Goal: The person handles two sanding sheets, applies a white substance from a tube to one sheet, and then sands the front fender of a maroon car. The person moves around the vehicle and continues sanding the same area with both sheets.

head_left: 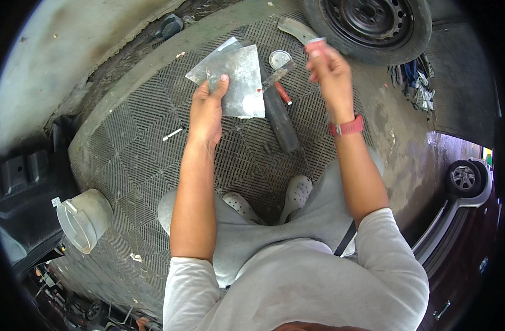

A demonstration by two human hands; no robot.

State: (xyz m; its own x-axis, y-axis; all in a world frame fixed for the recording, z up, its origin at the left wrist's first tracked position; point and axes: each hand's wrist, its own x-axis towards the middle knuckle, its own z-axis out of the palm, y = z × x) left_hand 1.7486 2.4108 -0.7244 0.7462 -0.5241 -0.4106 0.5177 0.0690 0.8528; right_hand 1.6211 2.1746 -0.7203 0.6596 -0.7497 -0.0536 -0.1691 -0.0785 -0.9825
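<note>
My left hand (204, 115) grips a thin grey, roughly square sheet (236, 77), its thumb flat on the smudged top face. A second sheet (208, 66) sticks out behind it at an angle. A pale round patch and a small red spot show near the upper sheet's right side. To the right, my raised right hand (332, 74) closes around a small red tube (316, 47) with a whitish end; motion blurs it. Between the hands, another red tube (283, 93) lies on the mat near a long dark block (280, 118) and a flat, worn blade-like strip (278, 75).
A round tin lid (280, 59) and a curved flat piece (296, 30) lie farther off. The wheel with tyre (398, 49) stands at the far right. A small white stick (172, 134) rests on the ribbed mat (125, 132), with a whitish bucket (101, 212) at left.
</note>
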